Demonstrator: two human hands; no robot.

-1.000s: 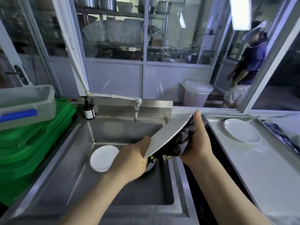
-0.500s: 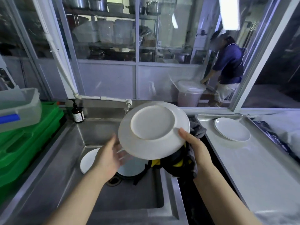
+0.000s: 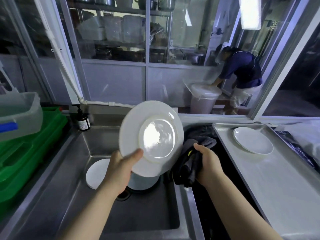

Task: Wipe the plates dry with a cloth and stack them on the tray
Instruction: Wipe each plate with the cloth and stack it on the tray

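Note:
My left hand [image 3: 121, 170] grips a white plate [image 3: 152, 135] by its lower rim and holds it upright over the steel sink [image 3: 83, 170], its underside turned toward me. Just right of the plate, my right hand [image 3: 207, 163] clutches a dark grey cloth [image 3: 190, 158], which hangs off the plate's right edge. Two more white plates lie in the sink, one at the left [image 3: 97, 172] and one [image 3: 143, 182] partly hidden under the held plate. One white plate [image 3: 252, 142] lies on the metal tray [image 3: 259, 179] at the right.
Green crates [image 3: 26, 153] and a clear tub [image 3: 19, 115] stand left of the sink. A brown pump bottle [image 3: 83, 121] sits at the sink's back corner. Behind the glass partition a person [image 3: 242, 75] bends over a white bin [image 3: 204, 97].
The plate has been turned from edge-on to upright. My left hand took hold of its lower rim; my right hand came off the plate and now holds only the cloth beside it.

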